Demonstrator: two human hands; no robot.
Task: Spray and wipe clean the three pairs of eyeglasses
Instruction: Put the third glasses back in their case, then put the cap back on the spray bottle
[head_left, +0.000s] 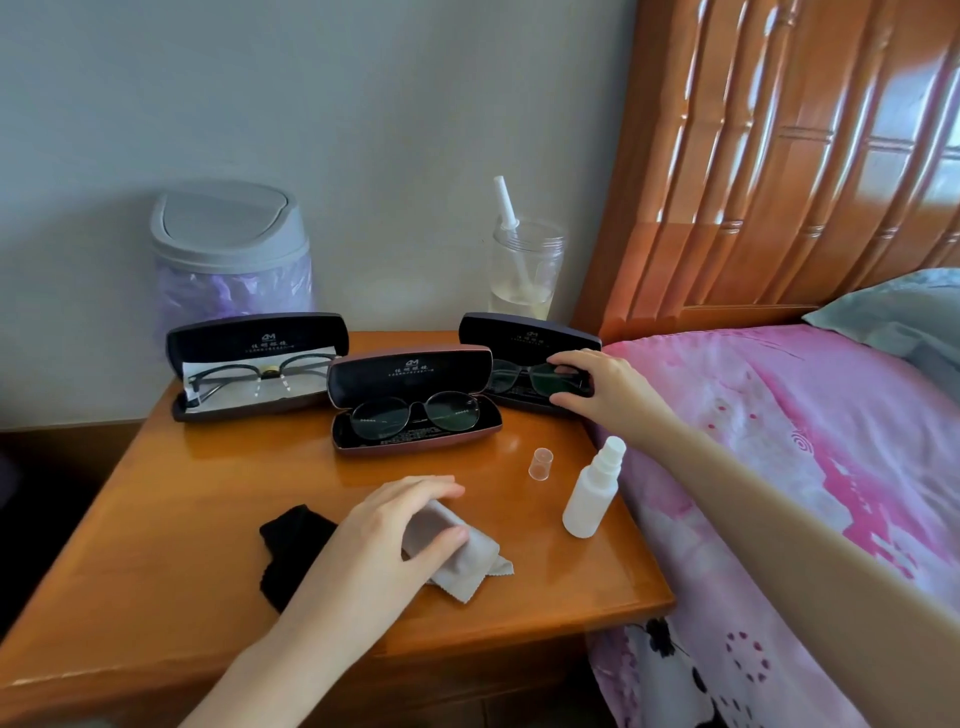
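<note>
While the left hand (400, 519) pinches the grey lens cloth (475, 564) on the bench (182, 519), fingers curled over it, the right hand (602, 387) reaches into the rightmost case (524, 332), fingers and thumb curled round the dark-framed eyeglasses (511, 376) lying inside. Lifting out this pair looks like the step in hand. Next it wants raising by the frame, lenses untouched, then spraying from the uncapped spray bottle (589, 493) standing near the bench's right edge.

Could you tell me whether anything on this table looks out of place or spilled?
Nothing looks spilled or damaged. The only loose item is the clear cap, off the spray bottle and standing alone on the table beside it.
</note>
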